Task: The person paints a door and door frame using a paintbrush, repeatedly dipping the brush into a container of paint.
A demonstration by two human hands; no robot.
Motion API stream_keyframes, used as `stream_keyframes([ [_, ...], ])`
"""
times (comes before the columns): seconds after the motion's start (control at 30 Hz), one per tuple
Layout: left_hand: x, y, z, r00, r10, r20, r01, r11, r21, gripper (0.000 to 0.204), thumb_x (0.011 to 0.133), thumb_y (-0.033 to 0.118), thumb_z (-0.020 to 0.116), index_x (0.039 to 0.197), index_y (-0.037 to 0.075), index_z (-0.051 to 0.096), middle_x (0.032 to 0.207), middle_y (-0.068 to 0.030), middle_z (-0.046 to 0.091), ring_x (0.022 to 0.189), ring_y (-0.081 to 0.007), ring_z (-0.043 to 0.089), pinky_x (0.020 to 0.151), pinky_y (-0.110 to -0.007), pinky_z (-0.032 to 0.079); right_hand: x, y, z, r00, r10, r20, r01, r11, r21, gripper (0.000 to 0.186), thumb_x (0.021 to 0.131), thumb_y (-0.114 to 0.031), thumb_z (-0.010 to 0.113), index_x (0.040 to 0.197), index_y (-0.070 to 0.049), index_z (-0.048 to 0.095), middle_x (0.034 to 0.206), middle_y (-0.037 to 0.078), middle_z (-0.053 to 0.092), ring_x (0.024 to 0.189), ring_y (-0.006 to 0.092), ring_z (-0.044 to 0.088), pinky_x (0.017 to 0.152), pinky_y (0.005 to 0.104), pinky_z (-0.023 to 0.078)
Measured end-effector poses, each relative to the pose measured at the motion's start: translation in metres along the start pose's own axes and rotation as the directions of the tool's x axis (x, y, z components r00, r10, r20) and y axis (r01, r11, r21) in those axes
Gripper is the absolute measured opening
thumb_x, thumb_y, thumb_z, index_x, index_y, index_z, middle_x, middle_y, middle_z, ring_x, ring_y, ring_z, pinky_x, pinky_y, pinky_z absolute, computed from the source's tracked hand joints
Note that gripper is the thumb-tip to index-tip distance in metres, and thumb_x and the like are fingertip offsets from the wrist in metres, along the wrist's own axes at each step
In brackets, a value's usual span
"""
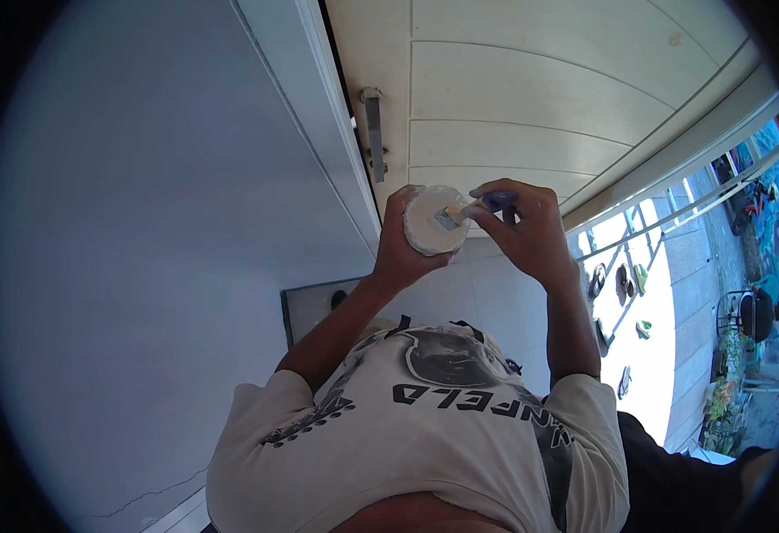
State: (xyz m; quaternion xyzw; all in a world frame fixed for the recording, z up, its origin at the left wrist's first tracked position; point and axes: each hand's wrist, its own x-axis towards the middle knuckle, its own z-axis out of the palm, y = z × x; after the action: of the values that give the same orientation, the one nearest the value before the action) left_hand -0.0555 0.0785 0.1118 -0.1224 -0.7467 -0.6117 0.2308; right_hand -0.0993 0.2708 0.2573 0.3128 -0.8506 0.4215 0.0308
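A round tub of pale, creamy paint [423, 224] is held up in front of my chest, its rim smeared with white. My left hand [396, 244] wraps around the tub's side, the fingers closed on it. In my right hand [524, 227] is a paintbrush [499, 201] with a dark blue-purple handle, gripped between thumb and fingers. Its bristle end reaches over the tub and touches, or nearly touches, the paint; which one I cannot tell.
Ahead stands a cream panelled door [531, 84] with a metal handle [374, 133]. A plain bluish wall [140, 222] fills the left side. Beyond an opening at right are several shoes [625, 284] on sunlit ground, and a black round pot-like object [756, 314].
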Motion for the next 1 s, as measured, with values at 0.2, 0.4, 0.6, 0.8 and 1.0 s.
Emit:
stream_keyframes([
  [0.2, 0.003, -0.005, -0.006, 0.999, -0.030, -0.012, 0.030, 1.000, -0.003, 0.101, 0.060, 0.014, 0.095, 0.141, 0.004, 0.035, 0.135, -0.0160, 0.044, 0.128, -0.0302, 0.050, 0.110, -0.043, 0.043, 0.013, -0.006, 0.000, 0.998, -0.061, 0.019, 0.060, 0.998, 0.035, 0.022, 0.086, -0.013, 0.082, 0.100, 0.000, 0.072, 0.076, 0.006, 0.071, 0.060, 0.0091, 0.058, 0.055, 0.0241, 0.046],
  [0.4, -0.005, 0.002, -0.012, 0.994, -0.107, -0.019, 0.105, 0.993, -0.057, 0.099, 0.062, 0.015, 0.095, 0.141, 0.004, 0.035, 0.131, -0.0150, 0.048, 0.125, -0.0288, 0.052, 0.109, -0.042, 0.043, 0.014, -0.010, 0.008, 0.996, -0.066, 0.058, 0.062, 0.996, 0.064, 0.022, 0.084, -0.012, 0.083, 0.099, 0.001, 0.073, 0.076, 0.009, 0.071, 0.058, 0.0112, 0.058, 0.056, 0.0256, 0.048],
  [0.6, -0.004, 0.004, -0.018, 0.997, -0.065, -0.050, 0.063, 0.997, -0.037, 0.100, 0.063, 0.015, 0.095, 0.142, 0.005, 0.034, 0.131, -0.0145, 0.050, 0.125, -0.0261, 0.053, 0.108, -0.041, 0.043, 0.018, -0.012, 0.014, 0.991, -0.124, 0.049, 0.120, 0.990, 0.076, 0.022, 0.085, -0.012, 0.082, 0.099, 0.001, 0.073, 0.075, 0.008, 0.071, 0.058, 0.0110, 0.057, 0.056, 0.0256, 0.047],
  [0.8, -0.001, 0.005, -0.025, 0.993, -0.070, -0.093, 0.072, 0.997, 0.017, 0.098, 0.063, 0.014, 0.094, 0.140, 0.005, 0.035, 0.129, -0.0146, 0.050, 0.124, -0.0268, 0.053, 0.107, -0.041, 0.044, 0.028, -0.014, 0.017, 0.989, -0.073, 0.128, 0.068, 0.997, 0.042, 0.028, 0.085, -0.021, 0.082, 0.103, -0.001, 0.074, 0.082, 0.011, 0.074, 0.062, 0.0178, 0.063, 0.061, 0.0307, 0.052],
  [1.0, 0.001, 0.000, -0.030, 0.992, -0.072, -0.102, 0.070, 0.997, -0.023, 0.098, 0.065, 0.017, 0.095, 0.141, 0.004, 0.035, 0.131, -0.0153, 0.047, 0.126, -0.0291, 0.052, 0.108, -0.042, 0.043, 0.036, -0.013, 0.022, 0.985, -0.119, 0.124, 0.101, 0.985, 0.139, 0.022, 0.085, -0.012, 0.082, 0.100, 0.002, 0.073, 0.074, 0.008, 0.070, 0.059, 0.0111, 0.057, 0.056, 0.0257, 0.047],
])
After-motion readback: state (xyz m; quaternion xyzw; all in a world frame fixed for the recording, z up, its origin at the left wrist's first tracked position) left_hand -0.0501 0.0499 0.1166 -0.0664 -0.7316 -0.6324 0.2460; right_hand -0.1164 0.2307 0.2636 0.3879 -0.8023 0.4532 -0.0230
